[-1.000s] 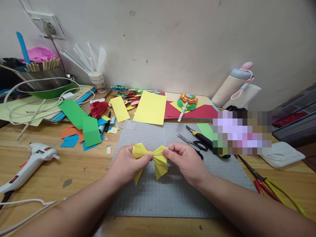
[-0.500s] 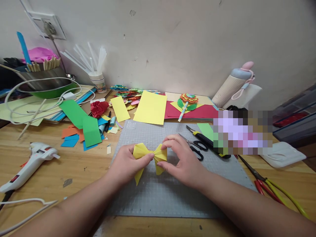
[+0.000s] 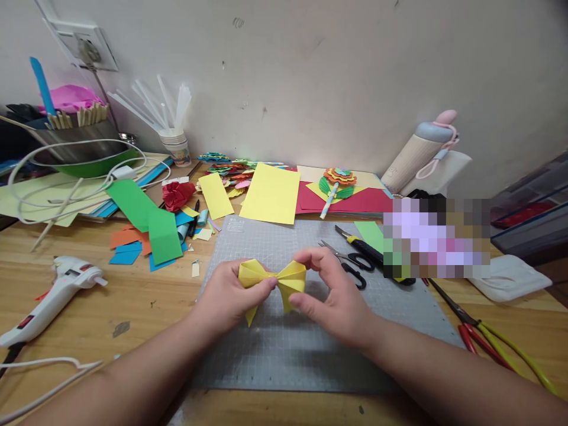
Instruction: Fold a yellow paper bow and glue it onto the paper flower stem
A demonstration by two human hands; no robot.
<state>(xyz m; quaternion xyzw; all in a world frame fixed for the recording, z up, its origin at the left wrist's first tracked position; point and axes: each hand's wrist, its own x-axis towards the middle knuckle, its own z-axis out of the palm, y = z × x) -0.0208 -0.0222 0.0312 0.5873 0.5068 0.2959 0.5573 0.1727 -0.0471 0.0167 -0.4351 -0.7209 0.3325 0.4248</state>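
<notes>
A folded yellow paper bow (image 3: 290, 278) is held above the grey cutting mat (image 3: 284, 361), its two tails hanging down. My left hand (image 3: 235, 293) pinches it at the middle, thumb in front, and covers part of the left loop. My right hand (image 3: 335, 293) has its fingers and thumb curved around the edge of the right loop, fingertips at the top and thumb at the lower side. Just behind my right hand lie black-handled scissors (image 3: 360, 260) and a black and yellow utility knife (image 3: 373, 251).
At the left lies a white hot glue gun (image 3: 66, 290). Green paper strips (image 3: 164, 236), a yellow sheet (image 3: 270, 193) and a paper flower (image 3: 339, 183) lie toward the wall. Large red and yellow-handled scissors (image 3: 483, 331) rest at the right. A bottle (image 3: 415, 154) leans behind.
The fingers of my right hand have shifted slightly right and opened a little wider. The bow's right loop now looks fuller and wider. My left hand keeps its pinch.
</notes>
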